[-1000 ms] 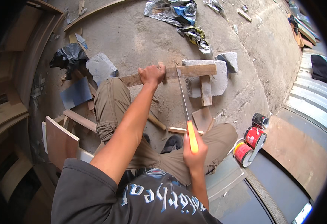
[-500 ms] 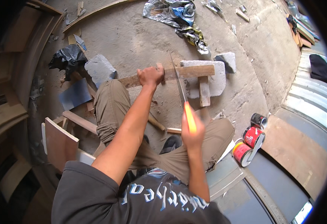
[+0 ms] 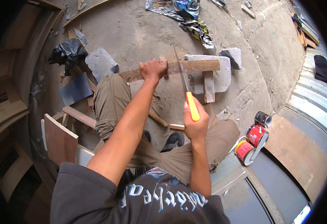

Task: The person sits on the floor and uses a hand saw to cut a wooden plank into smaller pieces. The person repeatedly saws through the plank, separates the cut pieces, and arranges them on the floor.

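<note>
A long wooden board point(image 3: 199, 66) lies crosswise in front of me, its left end by my left knee. Its right part rests over a pale concrete block point(image 3: 221, 79). My left hand point(image 3: 154, 70) is closed around the board left of the cut, next to a short wood piece point(image 3: 164, 61) crossing it. My right hand point(image 3: 196, 121) grips the orange handle of a handsaw point(image 3: 182, 77). The saw's thin blade lies across the board just right of my left hand, its tip pointing away. A short wooden offcut point(image 3: 209, 86) sits under the board on the block.
Several cans point(image 3: 256, 135) stand at my right beside a brown panel point(image 3: 296, 149). Another concrete block point(image 3: 100, 64) and a black plastic bag point(image 3: 68, 56) lie left. Crumpled foil sheeting point(image 3: 199, 31) is at the far side. A hammer-like wooden handle point(image 3: 158, 117) lies between my legs.
My right hand and the saw have moved slightly away from me, with the blade still across the board. My left hand keeps its grip on the board; the whole view has shifted a little.
</note>
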Tool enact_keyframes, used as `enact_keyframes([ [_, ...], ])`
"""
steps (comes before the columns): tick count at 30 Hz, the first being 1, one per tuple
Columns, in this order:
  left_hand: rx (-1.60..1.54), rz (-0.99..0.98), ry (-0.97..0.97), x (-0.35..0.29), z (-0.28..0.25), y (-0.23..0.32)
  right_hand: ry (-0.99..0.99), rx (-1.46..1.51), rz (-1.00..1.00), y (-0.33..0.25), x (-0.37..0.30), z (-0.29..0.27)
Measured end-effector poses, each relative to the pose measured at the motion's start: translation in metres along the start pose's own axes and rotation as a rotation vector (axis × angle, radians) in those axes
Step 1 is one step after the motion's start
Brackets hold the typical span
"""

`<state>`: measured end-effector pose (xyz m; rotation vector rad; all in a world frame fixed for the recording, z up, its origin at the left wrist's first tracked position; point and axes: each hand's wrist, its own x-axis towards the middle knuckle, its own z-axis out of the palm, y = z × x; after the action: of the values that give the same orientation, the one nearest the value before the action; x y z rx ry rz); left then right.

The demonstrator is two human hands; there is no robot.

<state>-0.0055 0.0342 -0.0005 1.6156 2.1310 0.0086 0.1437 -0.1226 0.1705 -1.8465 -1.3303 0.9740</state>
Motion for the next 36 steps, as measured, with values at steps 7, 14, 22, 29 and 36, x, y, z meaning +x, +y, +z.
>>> enact_keyframes([
  [7, -0.014, -0.017, 0.007, -0.006, -0.003, -0.006, 0.004, 0.015, 0.018, -0.023, -0.067, -0.029],
  [14, 0.024, -0.007, -0.012, 0.004, -0.003, -0.001, 0.108, 0.022, -0.077, 0.005, 0.017, 0.016],
  [22, -0.106, 0.023, -0.089, 0.015, 0.002, 0.010, -0.102, 0.050, 0.112, 0.056, -0.006, -0.002],
  [29, -0.062, 0.031, -0.083, 0.014, -0.008, 0.007, -0.085, -0.065, 0.084, -0.021, -0.055, -0.026],
  [36, -0.097, 0.066, -0.105, 0.005, -0.010, 0.020, 0.002, -0.092, 0.035, 0.007, 0.028, 0.015],
])
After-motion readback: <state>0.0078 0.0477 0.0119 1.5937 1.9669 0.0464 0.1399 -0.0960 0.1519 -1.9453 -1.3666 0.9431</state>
